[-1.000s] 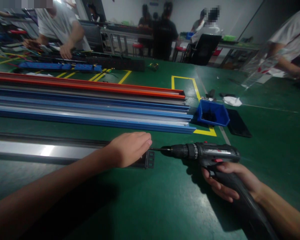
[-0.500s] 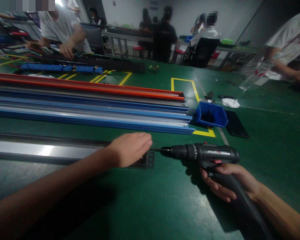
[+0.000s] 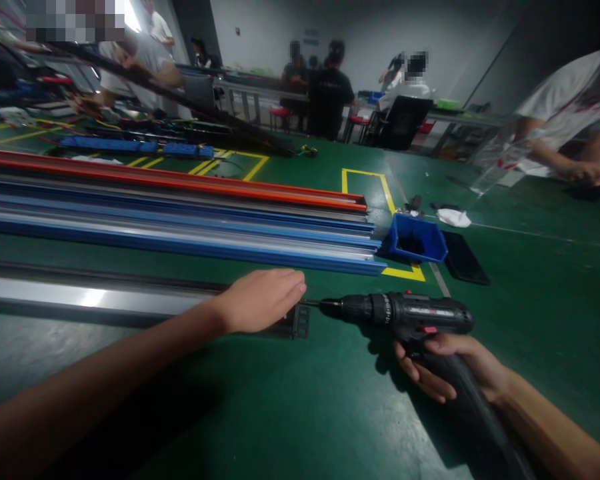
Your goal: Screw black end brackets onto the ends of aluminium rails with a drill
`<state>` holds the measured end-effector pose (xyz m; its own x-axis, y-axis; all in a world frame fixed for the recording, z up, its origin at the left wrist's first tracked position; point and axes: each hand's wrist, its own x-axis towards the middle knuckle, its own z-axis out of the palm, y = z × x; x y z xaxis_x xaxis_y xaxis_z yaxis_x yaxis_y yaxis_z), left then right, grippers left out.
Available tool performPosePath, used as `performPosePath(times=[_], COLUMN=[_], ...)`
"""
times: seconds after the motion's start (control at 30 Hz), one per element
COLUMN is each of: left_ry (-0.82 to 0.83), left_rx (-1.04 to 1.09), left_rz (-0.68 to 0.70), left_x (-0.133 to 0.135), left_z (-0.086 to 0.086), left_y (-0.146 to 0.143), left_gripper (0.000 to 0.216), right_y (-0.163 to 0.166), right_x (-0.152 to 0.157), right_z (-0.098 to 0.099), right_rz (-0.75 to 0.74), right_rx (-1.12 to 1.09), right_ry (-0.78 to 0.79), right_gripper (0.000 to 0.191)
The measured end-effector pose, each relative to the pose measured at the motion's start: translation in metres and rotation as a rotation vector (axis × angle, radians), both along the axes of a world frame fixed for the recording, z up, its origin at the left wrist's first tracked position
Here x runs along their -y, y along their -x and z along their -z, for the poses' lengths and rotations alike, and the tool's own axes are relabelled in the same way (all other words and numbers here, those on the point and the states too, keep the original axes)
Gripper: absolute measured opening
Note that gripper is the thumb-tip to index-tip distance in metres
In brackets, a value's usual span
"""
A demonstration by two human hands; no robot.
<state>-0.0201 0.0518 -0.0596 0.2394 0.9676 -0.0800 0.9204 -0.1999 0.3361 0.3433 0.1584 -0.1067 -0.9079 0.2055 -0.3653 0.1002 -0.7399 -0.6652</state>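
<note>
A long black and silver rail (image 3: pixel 95 298) lies across the green table (image 3: pixel 305 413), ending in a black end piece (image 3: pixel 300 321). My left hand (image 3: pixel 260 300) rests curled over the rail's right end, gripping it. My right hand (image 3: pixel 450 365) is wrapped round the handle of a black cordless drill (image 3: pixel 410 313). The drill lies level, and its bit points left into the rail's end, just under my left fingertips.
A stack of red, grey and blue rails (image 3: pixel 180 213) lies behind. A blue bin (image 3: pixel 416 239) and a black flat pad (image 3: pixel 464 259) sit to their right, with a white rag (image 3: pixel 453 217) beyond. Other people work at the far left, the back and the right edge.
Both hands and the drill stay in place. The view has tipped up slightly, showing more of the room behind.
</note>
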Motion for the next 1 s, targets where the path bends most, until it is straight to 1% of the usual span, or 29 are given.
performPosePath(times=[0.1,0.3,0.57,0.87,1.0], left_ry=[-0.010,0.000,0.018,0.030,0.028], left_rx=[0.001,0.017,-0.007,-0.009,-0.019], left_rz=[0.000,0.006,-0.013,-0.018,-0.025], left_x=[0.0011,0.0002,-0.0024,-0.0040,-0.0034], left_z=[-0.0023,-0.0025,0.0002,-0.0003,-0.0019], left_y=[-0.0012,-0.0016,-0.0015,-0.0011,-0.0015], left_gripper=[0.038,0.039,0.039,0.038,0.037], right_y=[-0.0007,-0.0017,-0.0029,-0.0039,-0.0037], right_x=[0.0013,-0.0004,-0.0011,-0.0008,-0.0007], right_z=[-0.0008,-0.0006,0.0026,0.0061,0.0058], right_rz=[0.007,-0.024,-0.014,0.026,0.027], right_rx=[-0.003,-0.024,-0.013,0.021,0.031], right_ry=[-0.023,-0.032,-0.028,-0.051,-0.035], right_gripper=[0.037,0.044,0.031,0.030,0.030])
